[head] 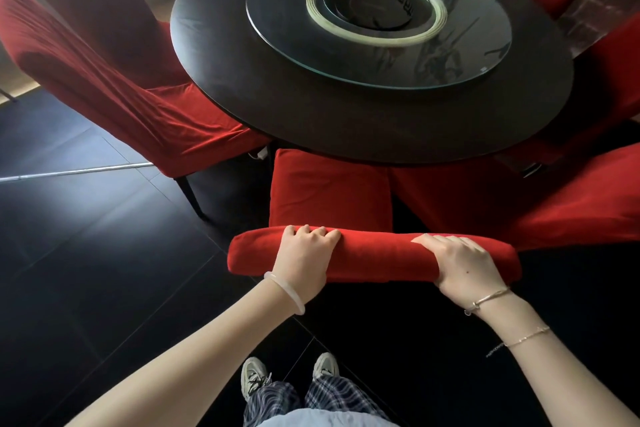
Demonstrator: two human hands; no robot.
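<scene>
At the near edge of the round counter (pixel 311 107), a red-covered chair (pixel 377 255) stands with its seat pushed partly under the rim. Its padded back faces the person.

- Left hand (pixel 304 253): laid over the top of the chair back, left of centre, fingers curled over the far side and gripping the padding. White bangle (pixel 285 291) on the wrist.
- Right hand (pixel 464 267): also wrapped round the top of the back, towards its right end, holding it. Thin gold bracelet (pixel 488 298) on the wrist.
- The hands are well apart, with bare red fabric between them.
- Counter: dark, with a glass turntable (pixel 381 73) on it and a pale ring (pixel 375 9) at the turntable's centre. Reflections show in the glass.
- Second chair (pixel 104 80), same red cover: to the left, angled towards the counter, with its seat corner under the rim.
- Third chair (pixel 571 211): to the right, just beside the held one. More red backs show round the far side.
- Floor (pixel 86 253): dark glossy tiles.
- Shoes (pixel 254 376): pale, laced, below plaid trouser legs, directly behind the held chair.
</scene>
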